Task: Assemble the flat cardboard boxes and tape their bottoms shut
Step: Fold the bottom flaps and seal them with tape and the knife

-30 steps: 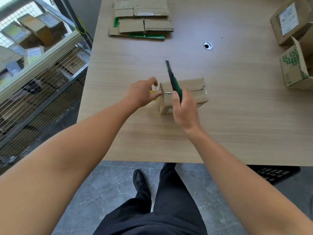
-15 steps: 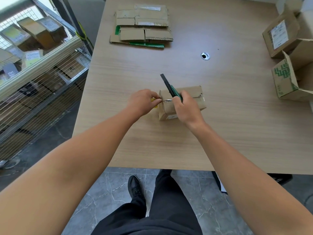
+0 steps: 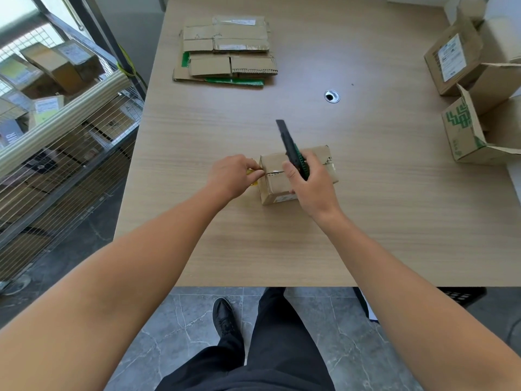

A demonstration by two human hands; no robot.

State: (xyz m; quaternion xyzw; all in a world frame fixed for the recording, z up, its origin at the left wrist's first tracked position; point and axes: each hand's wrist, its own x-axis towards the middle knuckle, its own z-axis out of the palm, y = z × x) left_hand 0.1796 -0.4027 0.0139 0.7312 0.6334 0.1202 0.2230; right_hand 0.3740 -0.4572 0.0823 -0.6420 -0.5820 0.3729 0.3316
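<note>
A small assembled cardboard box (image 3: 275,180) lies on the wooden table (image 3: 366,221) with a strip of clear tape along its top seam. My right hand (image 3: 310,183) grips a black and green utility knife (image 3: 290,148) over the box, its tip down at the tape on the seam. At the box's left end my left hand (image 3: 232,176) pinches a small yellow thing (image 3: 251,173), most of it hidden by my fingers. A stack of flat cardboard boxes (image 3: 227,52) lies at the far side of the table.
Several assembled boxes (image 3: 465,125) stand at the right edge, some with open flaps. A round metal grommet (image 3: 331,96) sits in the tabletop beyond the box. A wire cage shelf (image 3: 56,131) with parcels stands left of the table.
The knife in my right hand has tilted more upright over the seam. My left hand stays at the box's left end. The camera has shifted a little.
</note>
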